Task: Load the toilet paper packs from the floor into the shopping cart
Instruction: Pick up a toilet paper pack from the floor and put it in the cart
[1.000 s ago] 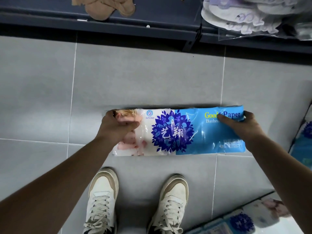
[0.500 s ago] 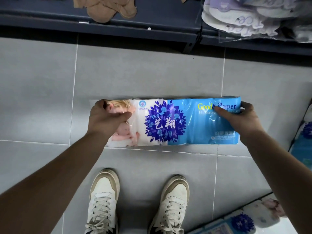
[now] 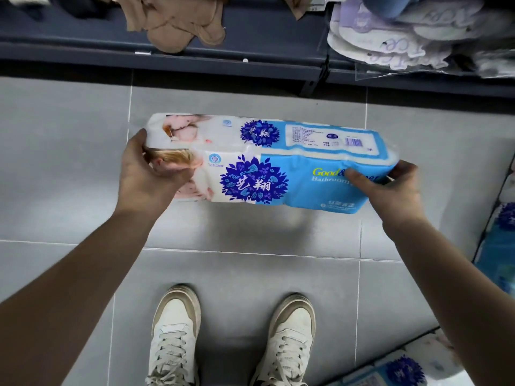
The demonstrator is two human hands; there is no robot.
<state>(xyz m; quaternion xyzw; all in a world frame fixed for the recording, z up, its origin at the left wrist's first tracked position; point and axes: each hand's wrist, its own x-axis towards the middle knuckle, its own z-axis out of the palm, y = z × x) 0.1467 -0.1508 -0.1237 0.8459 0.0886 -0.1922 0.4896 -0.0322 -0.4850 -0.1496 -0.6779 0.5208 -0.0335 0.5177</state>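
A long toilet paper pack (image 3: 267, 162), white and blue with a dark blue flower print, hangs above the grey tiled floor in front of me. My left hand (image 3: 147, 174) grips its left end, thumb over the top. My right hand (image 3: 390, 188) grips the right end, fingers curled over the blue wrapping. The pack is tilted so that both its top and its back face with the barcode show. Its shadow lies on the tiles below. No shopping cart is in view.
More toilet paper packs lie on the floor at the right edge (image 3: 501, 238) and at the bottom right (image 3: 401, 369). A dark shelf base (image 3: 223, 59) runs along the top, with brown cloth items (image 3: 178, 26) and bagged goods (image 3: 418, 32). My white sneakers (image 3: 175, 338) stand below.
Both hands have lifted the pack off the floor and towards me. It has tilted, so its back face with the barcode now shows.
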